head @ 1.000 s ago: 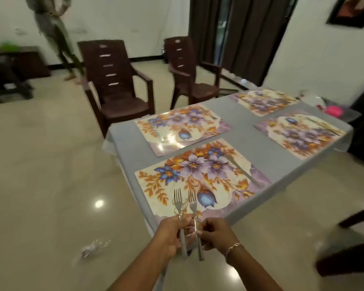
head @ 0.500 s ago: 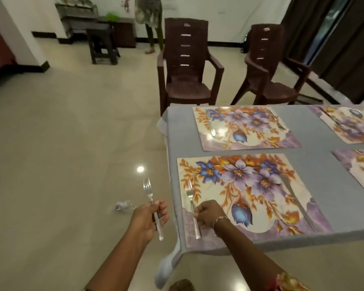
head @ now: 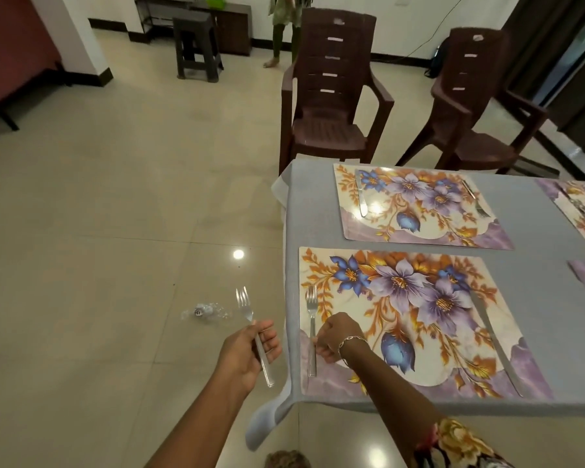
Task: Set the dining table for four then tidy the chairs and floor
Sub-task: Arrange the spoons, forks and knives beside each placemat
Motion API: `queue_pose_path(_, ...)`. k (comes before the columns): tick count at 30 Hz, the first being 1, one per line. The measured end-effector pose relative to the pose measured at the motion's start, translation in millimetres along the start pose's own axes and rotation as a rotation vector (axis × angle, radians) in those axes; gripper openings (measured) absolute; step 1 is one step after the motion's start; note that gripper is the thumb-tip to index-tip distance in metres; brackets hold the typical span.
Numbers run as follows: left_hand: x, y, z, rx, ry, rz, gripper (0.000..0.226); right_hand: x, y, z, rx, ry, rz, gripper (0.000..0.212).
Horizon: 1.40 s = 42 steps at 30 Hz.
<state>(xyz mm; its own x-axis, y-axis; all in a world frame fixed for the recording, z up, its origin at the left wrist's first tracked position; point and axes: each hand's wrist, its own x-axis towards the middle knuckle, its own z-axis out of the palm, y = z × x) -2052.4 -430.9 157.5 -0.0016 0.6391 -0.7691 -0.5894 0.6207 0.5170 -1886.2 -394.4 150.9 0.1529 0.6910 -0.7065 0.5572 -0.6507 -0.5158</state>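
Forks almost out; chairs and floor not yet tidied.

My right hand (head: pixel 335 336) pinches the handle of the near fork (head: pixel 311 319), which lies flat along the nine o'clock edge of the near placemat (head: pixel 453 359). The near knife (head: pixel 493 342) lies at that mat's three o'clock side. My left hand (head: pixel 250 349) grips the spare fork (head: pixel 250 322) by its handle, tines up, off the table (head: pixel 537 275) at nine o'clock. The far placemat (head: pixel 419 228) at twelve o'clock has its far knife (head: pixel 360 194) and far fork (head: pixel 475 199). The mats at three o'clock are cut off, so I can't tell which needs the spare. I judge plates are outstanding, the chairs (head: pixel 331 106) need pushing in, and the wrapper (head: pixel 205 311) needs picking up from the floor.
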Motion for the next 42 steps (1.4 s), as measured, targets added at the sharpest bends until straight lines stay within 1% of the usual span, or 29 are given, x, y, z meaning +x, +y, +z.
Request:
queue_pose_path(3,-5,1,16,0.02,-0.027,0.023,0.019,-1,3,-7,0.008,-0.044,0.018,0.037)
queue_pose_path(6,-7,-2,40,0.057,-0.065,0.025,0.019,-6,11,-19,-0.001,0.045,-0.113,0.034)
queue_pose_path(7,-8,-6,50,0.072,-0.084,0.02,0.019,-11,13,-25,0.029,0.057,-0.162,0.032)
queue_pose_path(10,-9,-23,84,0.162,-0.154,0.005,0.023,-24,22,-46,0.149,0.028,-0.289,0.029)
queue_pose_path(13,-12,-48,125,0.262,-0.221,0.004,0.029,-34,40,-73,0.278,0.009,-0.354,0.028)
queue_pose_path(15,-16,-69,154,0.315,-0.247,0.005,0.028,-38,61,-98,0.354,0.025,-0.364,0.027)
queue_pose_path(18,-24,-108,201,0.363,-0.308,0.01,0.029,-41,102,-142,0.389,0.054,-0.342,0.027)
queue_pose_path(20,-32,-140,234,0.398,-0.328,0.003,0.028,-43,138,-174,0.399,0.078,-0.332,0.028)
queue_pose_path(23,-52,-192,283,0.43,-0.371,-0.056,0.023,-53,193,-229,0.433,0.138,-0.307,0.031)
queue_pose_path(25,-61,-228,313,0.475,-0.419,-0.058,0.024,-63,229,-264,0.435,0.189,-0.282,0.03)
queue_pose_path(28,-71,-277,358,0.493,-0.454,-0.048,0.02,-76,279,-310,0.395,0.31,-0.262,0.029)
queue_pose_path(31,-81,-318,397,0.498,-0.427,-0.062,0.018,-84,312,-343,0.197,0.399,-0.289,0.023)
queue_pose_path(32,-85,-329,408,0.504,-0.419,-0.062,0.019,-87,320,-351,0.13,0.417,-0.278,0.02)
queue_pose_path(34,-90,-346,430,0.52,-0.411,-0.046,0.019,-92,335,-368,0.017,0.486,-0.266,0.004)
queue_pose_path(36,-92,-362,454,0.523,-0.398,-0.033,0.016,-91,347,-386,-0.056,0.582,-0.249,0.013)
queue_pose_path(38,-92,-375,475,0.527,-0.383,-0.03,0.013,-86,356,-403,-0.098,0.642,-0.213,0.018)
queue_pose_path(42,-84,-397,510,0.543,-0.355,-0.023,0.014,-63,369,-434,-0.22,0.643,-0.161,0.023)
